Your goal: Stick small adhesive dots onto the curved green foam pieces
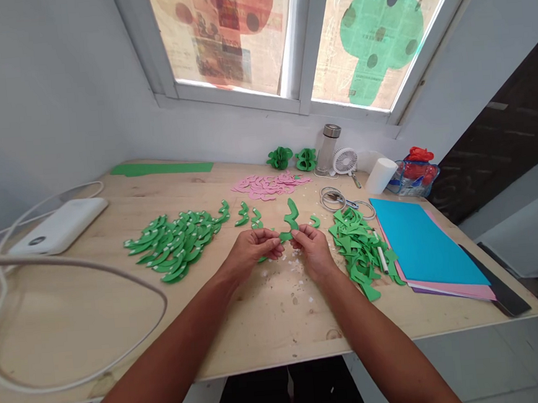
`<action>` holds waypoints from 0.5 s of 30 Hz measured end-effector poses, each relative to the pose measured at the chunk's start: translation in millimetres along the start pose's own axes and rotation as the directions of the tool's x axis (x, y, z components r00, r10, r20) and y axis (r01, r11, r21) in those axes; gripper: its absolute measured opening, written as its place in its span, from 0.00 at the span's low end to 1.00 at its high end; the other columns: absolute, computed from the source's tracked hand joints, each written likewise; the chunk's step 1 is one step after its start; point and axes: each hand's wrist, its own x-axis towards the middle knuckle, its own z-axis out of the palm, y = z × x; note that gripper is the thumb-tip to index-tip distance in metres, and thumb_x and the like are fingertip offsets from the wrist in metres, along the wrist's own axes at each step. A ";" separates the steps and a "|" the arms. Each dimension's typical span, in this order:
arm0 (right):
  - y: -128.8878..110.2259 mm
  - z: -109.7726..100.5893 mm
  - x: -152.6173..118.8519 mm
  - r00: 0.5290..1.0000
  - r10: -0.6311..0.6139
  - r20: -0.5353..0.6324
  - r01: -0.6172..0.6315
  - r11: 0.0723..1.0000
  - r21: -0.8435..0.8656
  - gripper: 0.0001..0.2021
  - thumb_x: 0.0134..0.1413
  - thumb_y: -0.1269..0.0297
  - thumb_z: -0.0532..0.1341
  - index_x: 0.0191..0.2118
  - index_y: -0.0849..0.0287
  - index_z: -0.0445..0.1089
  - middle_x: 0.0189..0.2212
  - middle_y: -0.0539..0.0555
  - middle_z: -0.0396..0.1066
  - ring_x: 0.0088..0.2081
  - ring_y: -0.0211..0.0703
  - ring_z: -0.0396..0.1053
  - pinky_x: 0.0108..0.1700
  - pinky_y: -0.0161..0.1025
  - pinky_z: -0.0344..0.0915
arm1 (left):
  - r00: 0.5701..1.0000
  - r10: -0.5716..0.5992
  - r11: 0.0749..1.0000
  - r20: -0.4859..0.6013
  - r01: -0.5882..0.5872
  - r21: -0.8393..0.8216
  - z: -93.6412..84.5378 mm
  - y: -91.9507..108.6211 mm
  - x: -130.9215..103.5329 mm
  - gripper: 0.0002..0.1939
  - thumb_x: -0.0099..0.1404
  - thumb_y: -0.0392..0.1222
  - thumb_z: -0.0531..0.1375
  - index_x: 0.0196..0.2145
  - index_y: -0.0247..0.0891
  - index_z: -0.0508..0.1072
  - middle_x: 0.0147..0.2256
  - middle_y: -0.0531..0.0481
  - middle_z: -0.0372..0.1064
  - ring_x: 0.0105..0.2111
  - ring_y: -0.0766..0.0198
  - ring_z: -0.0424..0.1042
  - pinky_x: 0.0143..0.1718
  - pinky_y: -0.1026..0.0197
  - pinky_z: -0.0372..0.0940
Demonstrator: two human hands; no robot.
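Note:
Near the middle of the table, my left hand [252, 251] and my right hand [313, 247] pinch a small green curved paper or foam piece [285, 235] between them, fingertips almost meeting. Just beyond it lie more green curved pieces [292, 211], and a small one [316, 221] rests right of them. A few short stacks of green pieces [242, 213] sit beyond my left hand. Left of it spreads a large heap of green crescents with white patches [179, 239]. Green offcuts [353, 241] are piled beside my right hand, a white pen [382, 253] on them.
Pink cut pieces [270, 186] and two green paper rosettes [279, 158] lie at the back. A bottle [327, 150], a small fan [344, 159], tape rings [331, 199] and coloured sheets [425, 239] stand rightward. A white power bank [61, 225] and looping cable [152, 288] occupy the left.

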 end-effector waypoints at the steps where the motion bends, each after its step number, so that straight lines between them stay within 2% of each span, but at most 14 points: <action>1: 0.2 -0.1 0.2 1.000 0.006 -0.001 -0.006 1.000 0.011 0.11 0.35 0.60 0.68 0.23 0.59 0.67 0.18 0.45 0.65 0.22 0.34 0.60 0.28 0.34 0.54 | 1.000 -0.002 1.000 0.004 0.002 -0.006 -0.4 -0.6 0.2 0.16 0.49 0.50 0.67 0.29 0.34 0.72 0.24 0.47 0.74 0.24 0.63 0.71 0.28 0.60 0.66; 7: 2.6 -1.3 1.8 1.000 0.014 -0.006 -0.014 0.999 0.046 0.11 0.35 0.60 0.68 0.23 0.59 0.67 0.18 0.45 0.64 0.22 0.33 0.60 0.27 0.34 0.53 | 1.000 0.026 0.999 0.009 -0.026 -0.045 -1.7 -0.5 0.9 0.17 0.52 0.49 0.65 0.34 0.35 0.72 0.25 0.49 0.73 0.24 0.64 0.71 0.29 0.61 0.66; 11: 4.3 -1.6 2.7 1.000 0.000 -0.007 0.001 0.999 0.050 0.11 0.35 0.60 0.68 0.23 0.59 0.67 0.17 0.45 0.64 0.21 0.33 0.59 0.27 0.34 0.53 | 0.996 0.083 0.997 0.030 -0.083 -0.001 0.5 2.8 0.4 0.21 0.51 0.47 0.66 0.41 0.35 0.71 0.27 0.49 0.72 0.28 0.63 0.71 0.32 0.60 0.66; 15: 4.7 -1.2 2.8 1.000 0.013 0.005 -0.013 0.999 0.037 0.12 0.35 0.59 0.68 0.25 0.59 0.68 0.18 0.46 0.65 0.22 0.34 0.60 0.27 0.34 0.53 | 0.991 0.131 0.989 0.040 -0.133 0.069 3.5 2.6 0.0 0.20 0.50 0.45 0.67 0.39 0.35 0.71 0.23 0.53 0.68 0.24 0.68 0.66 0.27 0.65 0.62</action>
